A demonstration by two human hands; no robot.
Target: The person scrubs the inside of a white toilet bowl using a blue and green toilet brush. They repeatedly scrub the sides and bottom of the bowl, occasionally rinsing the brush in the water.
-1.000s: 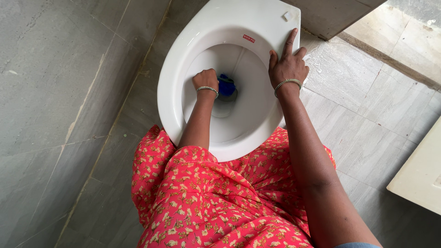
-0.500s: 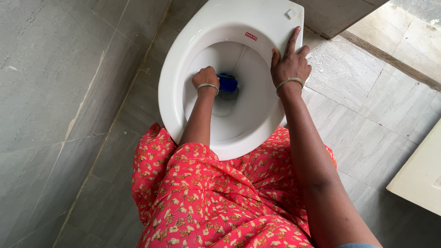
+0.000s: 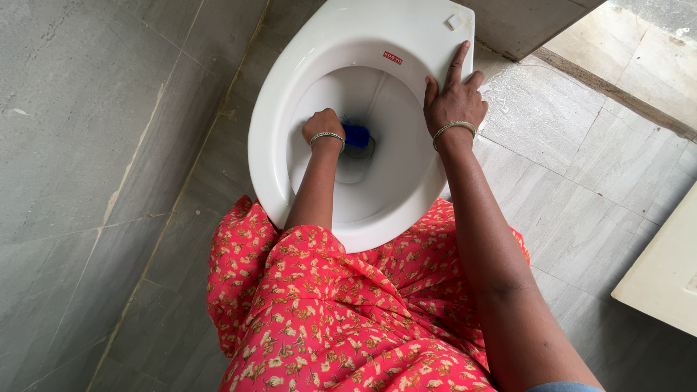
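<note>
Setting: white toilet bowl (image 3: 290, 94) on a grey tiled floor (image 3: 109, 145), seen from above.
Left hand (image 3: 324, 125): reaches down inside the bowl, fist closed around a blue scrubber (image 3: 356, 135); a thin bangle sits at the wrist.
Scrubber position: low in the bowl, against the inner wall just above the drain opening (image 3: 354, 168); it sticks out of the fist toward the right side of the bowl.
Scrubber axis: only a short blue end shows, so its full length and long axis cannot be told.
Right hand (image 3: 454, 98): flat on the right rim of the bowl, fingers spread and pointing toward the back, holding nothing; also wears a bangle.
Nearer hand: the left, already on the scrubber; the right is apart from it, up on the rim.
Clothing: red flowered dress (image 3: 341, 312), its folds touching the front edge of the bowl.
Other: pale slab (image 3: 664, 276) at lower right, well apart from the bowl.
</note>
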